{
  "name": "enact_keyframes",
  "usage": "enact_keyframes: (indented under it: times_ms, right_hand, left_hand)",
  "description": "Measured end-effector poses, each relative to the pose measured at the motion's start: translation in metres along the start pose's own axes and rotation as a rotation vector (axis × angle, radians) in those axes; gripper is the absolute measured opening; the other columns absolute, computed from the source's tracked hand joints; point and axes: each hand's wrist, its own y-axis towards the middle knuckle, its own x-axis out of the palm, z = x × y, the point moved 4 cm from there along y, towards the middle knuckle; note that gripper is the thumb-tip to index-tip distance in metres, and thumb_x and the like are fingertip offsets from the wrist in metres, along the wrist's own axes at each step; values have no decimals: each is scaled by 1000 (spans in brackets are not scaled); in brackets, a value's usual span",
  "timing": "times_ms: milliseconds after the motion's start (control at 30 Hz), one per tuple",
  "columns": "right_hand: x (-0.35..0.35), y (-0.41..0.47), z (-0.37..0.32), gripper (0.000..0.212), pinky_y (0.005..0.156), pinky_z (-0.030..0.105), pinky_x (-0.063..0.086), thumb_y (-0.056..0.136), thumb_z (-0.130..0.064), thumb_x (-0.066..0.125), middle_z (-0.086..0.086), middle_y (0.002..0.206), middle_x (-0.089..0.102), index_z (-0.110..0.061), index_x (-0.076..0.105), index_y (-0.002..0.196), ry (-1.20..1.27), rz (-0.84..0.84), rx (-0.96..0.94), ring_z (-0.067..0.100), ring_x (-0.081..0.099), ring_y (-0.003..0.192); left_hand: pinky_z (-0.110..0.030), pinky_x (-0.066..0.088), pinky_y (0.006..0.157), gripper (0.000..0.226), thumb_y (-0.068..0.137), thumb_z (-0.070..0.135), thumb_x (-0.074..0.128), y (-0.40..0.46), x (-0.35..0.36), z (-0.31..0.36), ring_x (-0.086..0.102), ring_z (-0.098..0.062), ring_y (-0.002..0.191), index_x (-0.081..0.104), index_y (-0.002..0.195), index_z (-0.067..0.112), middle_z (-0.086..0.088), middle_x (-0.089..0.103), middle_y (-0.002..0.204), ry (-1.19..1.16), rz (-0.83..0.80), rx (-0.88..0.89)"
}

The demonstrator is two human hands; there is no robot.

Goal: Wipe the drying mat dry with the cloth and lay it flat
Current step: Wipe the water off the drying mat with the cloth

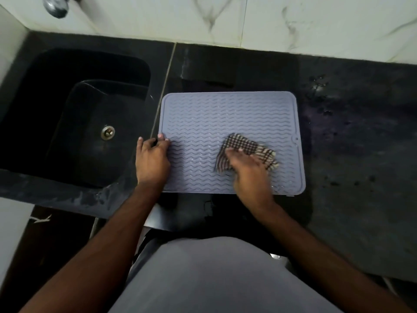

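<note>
A grey-blue ribbed drying mat (pixel 216 114) lies flat on the black counter, right of the sink. A checked brown-and-white cloth (pixel 244 146) sits crumpled on the mat's right half. My right hand (pixel 248 170) presses down on the cloth with its fingers laid over it; the hand is blurred. My left hand (pixel 152 154) rests on the mat's left edge, fingertips on the rim and thumb off the side.
A black sink (pixel 74 123) with a metal drain (pixel 107 132) lies to the left. The dark counter (pixel 352 136) right of the mat carries water spots. A white marble wall (pixel 270 21) runs along the back, with a metal tap (pixel 55 5) at top left.
</note>
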Motion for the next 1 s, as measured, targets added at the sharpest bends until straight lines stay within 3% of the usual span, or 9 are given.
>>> enact_keyframes:
  times_ms: [100, 167, 267, 367, 500, 600, 700, 867, 1000]
  right_hand:
    - [40, 1, -31, 70, 115, 44, 28, 87, -17, 16, -4, 154, 47, -23, 48, 149, -187, -151, -163, 22, 37, 147]
    - [48, 8, -34, 63, 112, 44, 32, 92, -16, 21, -6, 155, 46, -25, 49, 148, -315, -164, -196, 21, 38, 146]
    - [36, 10, -22, 51, 98, 42, 43, 93, -12, 46, -8, 143, 58, -26, 57, 141, -485, -92, -241, 23, 53, 125]
    - [15, 4, -5, 52, 86, 38, 42, 90, -17, 36, -10, 131, 66, -27, 66, 131, -578, -18, -237, 22, 52, 105]
    - [-11, 3, 15, 42, 84, 39, 34, 87, -10, 60, -7, 124, 70, -27, 70, 124, -673, 40, -173, 24, 44, 102]
    - [-30, 3, 28, 36, 86, 39, 32, 83, -18, 74, -7, 116, 72, -29, 72, 117, -741, 13, -40, 25, 45, 103]
    - [-44, 5, 33, 28, 97, 43, 36, 92, -24, 58, -6, 114, 70, -31, 68, 117, -787, -46, 165, 27, 50, 113]
    - [-75, -13, 32, 56, 87, 44, 43, 82, -1, 55, 7, 118, 67, -25, 60, 133, -507, 171, 370, 32, 52, 111]
    - [-92, -37, 44, 63, 102, 37, 45, 81, 11, 49, 11, 127, 66, -15, 58, 138, 3, 472, 493, 31, 60, 117]
  left_hand:
    - [-49, 21, 121, 34, 96, 6, 48, 3, 0, 0, 60, -36, 116, 67, 124, 9, -17, 71, 117, 58, -62, 33]
    - [-50, 20, 122, 39, 92, 3, 50, 4, -4, 3, 58, -37, 117, 62, 129, 2, -19, 70, 118, 118, -118, 79]
    - [-50, 13, 124, 47, 93, 6, 44, 5, -17, 13, 52, -36, 126, 50, 139, -3, -21, 61, 134, 244, -224, 133]
    - [-51, 9, 125, 51, 96, 12, 40, 6, -24, 25, 45, -35, 137, 44, 144, -2, -23, 50, 147, 382, -312, 183]
    - [-52, 11, 124, 50, 97, 14, 38, 7, -29, 26, 45, -34, 139, 45, 144, -3, -24, 49, 148, 443, -355, 223]
    - [-51, 12, 124, 46, 98, 15, 38, 9, -30, 19, 50, -32, 132, 52, 139, 2, -19, 53, 145, 401, -345, 240]
    - [-51, 17, 123, 44, 97, 15, 41, 13, -31, 12, 57, -30, 124, 53, 139, 6, -15, 59, 139, 352, -365, 247]
    - [-49, 17, 123, 44, 102, 27, 41, 17, -28, 17, 49, -31, 134, 55, 138, 7, -18, 53, 146, 332, -384, 232]
    - [-49, 12, 124, 69, 100, 54, 40, 12, -30, 50, 29, -35, 148, 42, 149, 5, -21, 35, 158, 150, -319, 303]
